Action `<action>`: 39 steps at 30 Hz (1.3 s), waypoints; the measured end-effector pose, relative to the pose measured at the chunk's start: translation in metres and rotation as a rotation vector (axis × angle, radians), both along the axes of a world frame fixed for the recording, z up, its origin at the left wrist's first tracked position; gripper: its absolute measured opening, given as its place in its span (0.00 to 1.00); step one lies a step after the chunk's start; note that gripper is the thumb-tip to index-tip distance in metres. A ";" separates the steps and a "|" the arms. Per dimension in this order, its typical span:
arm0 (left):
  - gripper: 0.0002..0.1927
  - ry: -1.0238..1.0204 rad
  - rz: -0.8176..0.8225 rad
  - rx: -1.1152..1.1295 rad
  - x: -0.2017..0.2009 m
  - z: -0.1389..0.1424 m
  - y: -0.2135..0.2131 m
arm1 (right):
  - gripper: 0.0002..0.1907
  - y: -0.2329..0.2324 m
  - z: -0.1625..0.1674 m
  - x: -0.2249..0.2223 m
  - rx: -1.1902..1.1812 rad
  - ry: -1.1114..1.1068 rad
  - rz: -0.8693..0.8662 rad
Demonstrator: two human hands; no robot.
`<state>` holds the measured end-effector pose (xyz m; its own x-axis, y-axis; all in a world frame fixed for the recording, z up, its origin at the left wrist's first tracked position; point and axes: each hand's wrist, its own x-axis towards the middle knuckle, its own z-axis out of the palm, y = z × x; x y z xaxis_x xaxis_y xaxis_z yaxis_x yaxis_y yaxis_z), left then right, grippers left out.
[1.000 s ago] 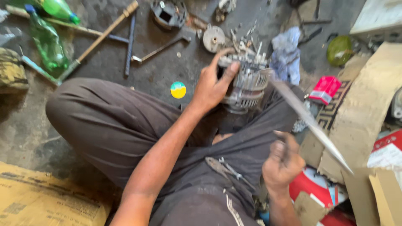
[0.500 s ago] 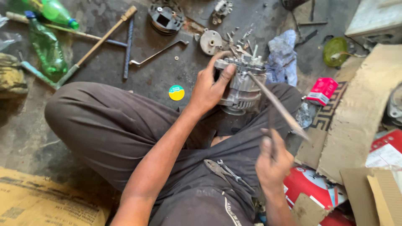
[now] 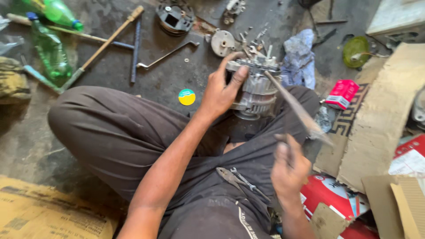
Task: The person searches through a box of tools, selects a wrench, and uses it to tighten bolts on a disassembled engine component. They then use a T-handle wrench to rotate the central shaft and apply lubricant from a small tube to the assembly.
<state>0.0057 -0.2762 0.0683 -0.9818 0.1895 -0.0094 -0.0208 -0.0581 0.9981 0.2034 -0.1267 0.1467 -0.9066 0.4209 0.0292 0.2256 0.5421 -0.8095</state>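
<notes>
Since half a second ago our right hand (image 3: 290,166) has dropped lower and nearer our lap, and the long flat metal tool (image 3: 294,106) it grips now slants more steeply, its tip up against the top of the ribbed silver-grey metal alternator housing (image 3: 256,88). Our left hand (image 3: 220,90) has stayed where it was, clamped on the housing's left side.

The housing sits propped between our crossed legs in dark trousers (image 3: 110,137), just above the knees, standing roughly upright. It is cylindrical, with cooling fins round the body and a darker cluster of brackets and studs on top. Our left fingers are wrapped round it, thumb lying over the top edge. Our right fingers are clenched round the tool's lower end.

The right hand and the tool are blurred, so we cannot tell whether the tool is a file, a blade or a flat bar, nor whether its tip truly touches the housing. The housing's underside is hidden by our legs.

A pair of grey pliers (image 3: 234,179) lies on our lap. On the concrete floor (image 3: 159,84) beyond lie a round yellow and teal sticker (image 3: 187,97), a green plastic bottle (image 3: 50,51), a wooden-handled hammer (image 3: 106,40) and a crumpled blue rag (image 3: 301,57); brown cardboard sheets (image 3: 380,119) and a small red box (image 3: 341,94) lie to our right.
</notes>
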 end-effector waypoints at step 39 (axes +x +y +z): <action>0.29 -0.039 -0.052 0.041 -0.002 -0.010 0.005 | 0.16 0.094 0.000 0.034 -0.780 0.333 0.015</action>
